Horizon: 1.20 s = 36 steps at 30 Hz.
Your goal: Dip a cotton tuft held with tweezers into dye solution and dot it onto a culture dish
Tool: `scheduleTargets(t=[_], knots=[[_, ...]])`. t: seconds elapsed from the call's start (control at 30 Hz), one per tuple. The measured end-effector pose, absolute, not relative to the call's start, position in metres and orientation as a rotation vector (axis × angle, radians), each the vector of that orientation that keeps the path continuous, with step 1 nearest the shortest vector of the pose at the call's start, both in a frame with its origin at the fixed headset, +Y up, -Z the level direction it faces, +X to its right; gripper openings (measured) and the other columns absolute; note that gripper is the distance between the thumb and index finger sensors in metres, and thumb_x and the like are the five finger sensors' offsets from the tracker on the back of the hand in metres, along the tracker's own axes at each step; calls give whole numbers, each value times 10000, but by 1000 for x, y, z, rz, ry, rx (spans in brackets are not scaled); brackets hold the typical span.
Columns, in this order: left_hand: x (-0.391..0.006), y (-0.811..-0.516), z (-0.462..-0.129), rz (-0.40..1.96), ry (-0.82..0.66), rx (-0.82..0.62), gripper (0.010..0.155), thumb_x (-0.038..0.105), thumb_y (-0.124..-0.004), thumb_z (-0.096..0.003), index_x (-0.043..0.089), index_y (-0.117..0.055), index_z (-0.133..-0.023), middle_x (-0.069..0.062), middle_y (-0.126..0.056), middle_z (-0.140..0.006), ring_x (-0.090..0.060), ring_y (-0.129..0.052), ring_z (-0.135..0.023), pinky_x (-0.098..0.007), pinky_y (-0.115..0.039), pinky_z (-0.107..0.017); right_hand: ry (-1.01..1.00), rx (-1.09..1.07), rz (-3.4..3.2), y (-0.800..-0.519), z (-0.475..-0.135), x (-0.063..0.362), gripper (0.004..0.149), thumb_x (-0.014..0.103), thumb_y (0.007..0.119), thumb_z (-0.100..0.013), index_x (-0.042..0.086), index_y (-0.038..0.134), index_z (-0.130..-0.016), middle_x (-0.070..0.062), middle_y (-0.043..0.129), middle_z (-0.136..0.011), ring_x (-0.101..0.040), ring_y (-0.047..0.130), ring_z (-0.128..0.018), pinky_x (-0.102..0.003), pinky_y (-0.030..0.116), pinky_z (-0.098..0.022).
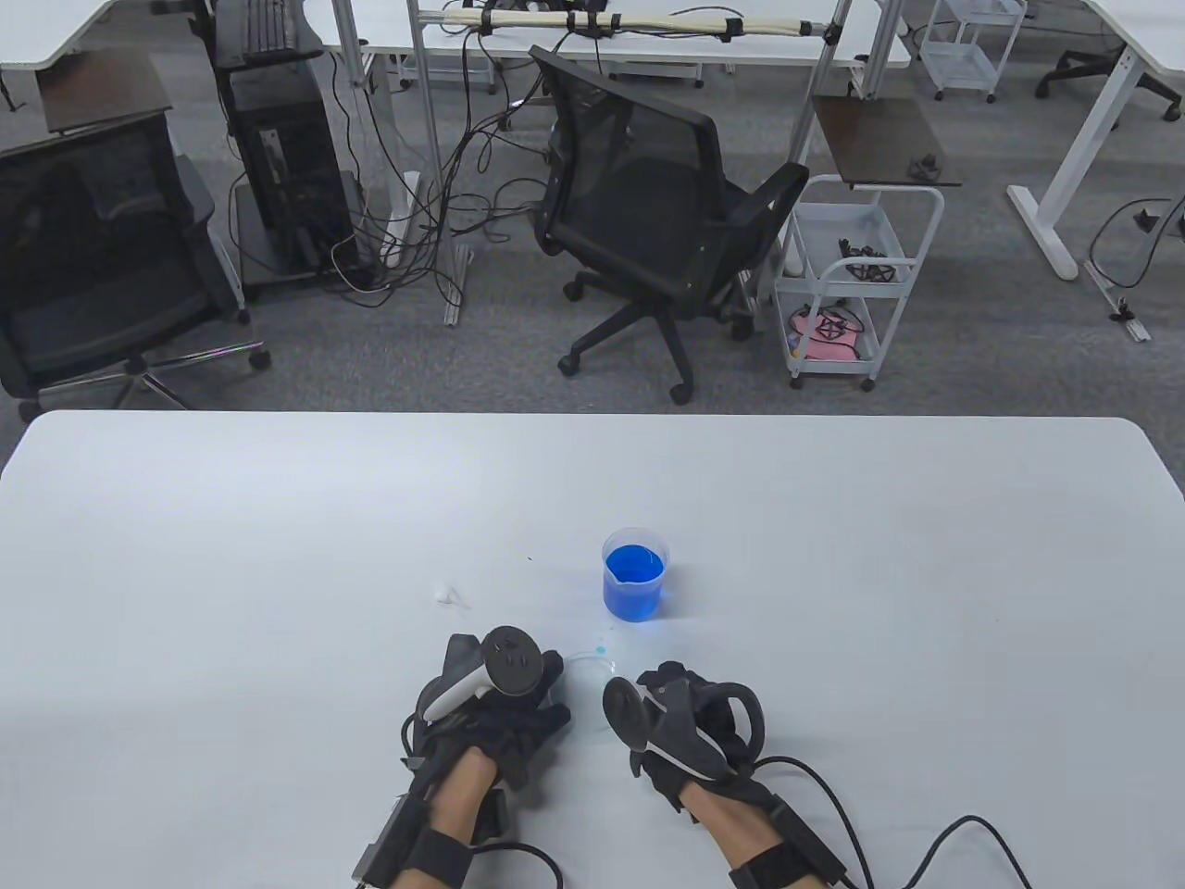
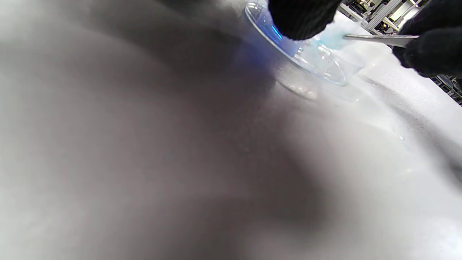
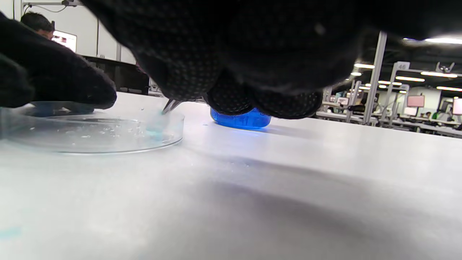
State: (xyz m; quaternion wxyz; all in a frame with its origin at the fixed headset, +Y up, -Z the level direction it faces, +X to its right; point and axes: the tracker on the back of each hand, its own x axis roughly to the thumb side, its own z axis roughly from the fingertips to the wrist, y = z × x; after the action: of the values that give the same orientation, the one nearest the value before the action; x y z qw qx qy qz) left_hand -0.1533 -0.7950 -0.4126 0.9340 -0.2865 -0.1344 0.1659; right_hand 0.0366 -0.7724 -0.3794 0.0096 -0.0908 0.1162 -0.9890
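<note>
While the dotting goes on: the cotton tuft (image 3: pixel 156 124) sits at the tweezers' tip, inside the dish (image 3: pixel 108 142) near its right rim.
Key relation: the dish lies on the table (image 1: pixel 278 556) between the two hands, just ahead of them; the beaker (image 1: pixel 634 574) of blue dye stands farther out, beyond the dish and slightly right, so a re-dip would mean lifting the tuft forward and away from the person.
Tweezers axis: the tweezers (image 2: pixel 382 38) run from the right hand toward the dish, slanting down to the tuft; in the table view they are hidden by the hand.
Nearer hand: the right hand (image 1: pixel 685 718) is nearer the beaker; the left hand (image 1: pixel 495 708) is at the dish's left edge.
Right hand state: it pinches the tweezers, fingers curled low over the table.
Left hand state: its fingers (image 3: pixel 65 83) rest on the dish's far-left rim, seemingly steadying it; whether they truly grip it, I cannot tell.
Tuft colour: pale blue-green, so I judge it already dipped.
Count: one dish, one beaker, one pair of tweezers, one tuft in the tweezers, one small white bit (image 1: pixel 449 593) lying apart on the table, left of the beaker, perhaps spare cotton.
</note>
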Motion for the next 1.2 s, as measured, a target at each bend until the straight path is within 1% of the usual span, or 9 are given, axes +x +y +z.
scheduleTargets(t=[0.1,0.3,0.43,0.7,1.0,1.1,1.2], knots=[[-153,-795,-413,339,-275,-586,690,458,-645,-630,257,-243,-1155,-226,-90,-1219,-527,-81,-1045,-773,-166,-662,377,-276,-3100,-770,-380,38,405,275,930,-270,-9,1055,-529,-250,1043,-525,-157,979,-166,-306,887,-55],[-153,-795,-412,339,-274,-589,689,457,-647,-631,260,-244,-1153,-224,-90,-1219,-525,-80,-1046,-772,-166,-664,475,-263,-3148,-754,-371,48,406,275,930,-270,-11,1055,-529,-251,1041,-527,-156,979,-164,-306,887,-54],[-154,-795,-412,339,-273,-591,689,458,-646,-631,258,-243,-1154,-225,-88,-1220,-526,-79,-1046,-771,-165,-664,458,-276,-3142,-755,-369,46,406,275,930,-269,-10,1054,-530,-251,1041,-527,-157,979,-165,-307,886,-55],[-154,-795,-413,337,-272,-590,689,458,-644,-631,260,-242,-1154,-223,-88,-1220,-526,-80,-1047,-772,-167,-664,352,-298,-3091,-771,-372,37,406,276,929,-270,-9,1054,-531,-249,1041,-528,-156,979,-166,-306,887,-56],[-154,-795,-413,338,-271,-588,689,460,-642,-631,261,-241,-1154,-221,-86,-1222,-523,-78,-1049,-771,-165,-664,466,-275,-3176,-747,-360,50,407,277,930,-269,-9,1053,-532,-250,1041,-528,-157,979,-164,-306,886,-55],[-155,-794,-414,339,-270,-589,689,459,-643,-631,262,-241,-1154,-220,-87,-1221,-523,-78,-1049,-771,-164,-664,455,-294,-3174,-747,-358,49,408,277,930,-269,-9,1053,-532,-251,1041,-528,-156,979,-165,-305,886,-55],[-155,-794,-414,337,-270,-589,687,459,-643,-631,261,-243,-1154,-221,-88,-1222,-524,-79,-1049,-772,-165,-664,403,-321,-3151,-755,-359,42,408,276,930,-270,-10,1053,-534,-250,1040,-529,-156,979,-166,-306,886,-56]])
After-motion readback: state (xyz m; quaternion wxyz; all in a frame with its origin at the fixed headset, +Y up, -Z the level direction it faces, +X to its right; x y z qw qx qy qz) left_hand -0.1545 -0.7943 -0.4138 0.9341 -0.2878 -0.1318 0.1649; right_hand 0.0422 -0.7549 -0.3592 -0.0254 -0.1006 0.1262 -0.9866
